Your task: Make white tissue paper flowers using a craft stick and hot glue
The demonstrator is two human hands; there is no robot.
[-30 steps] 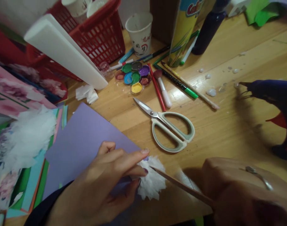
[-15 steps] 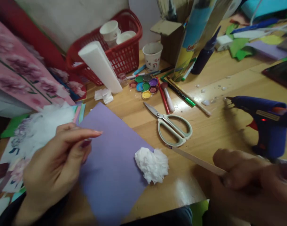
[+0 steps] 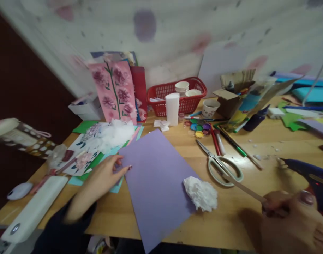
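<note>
A purple sheet of paper [image 3: 161,183] lies at a slant on the wooden table. My left hand [image 3: 104,178] is over its left edge, thumb and fingers apart, with nothing visible between them. In my right hand [image 3: 293,218] is a thin, flat, pale stick [image 3: 246,189], pinched between the fingers and pointing left over the scissors' handles. On the sheet's right edge rests a crumpled white tissue flower [image 3: 201,194]. Behind it are the scissors [image 3: 216,162], blades slightly parted. A blue glue gun [image 3: 309,173], its red light on, is beyond my right hand, partly hidden by it.
Paint pots [image 3: 199,127], brushes and pens lie behind the scissors. Further back stand a roll of white paper [image 3: 172,109], a red basket [image 3: 158,93] and a paper cup [image 3: 210,108]. White fluff [image 3: 112,135] covers papers at left, near a white flat-iron-shaped device [image 3: 36,211].
The view has lifted and swung left, showing more wall and table. My left hand has opened from a pinch and reached the sheet's left edge. My right hand still holds the stick.
</note>
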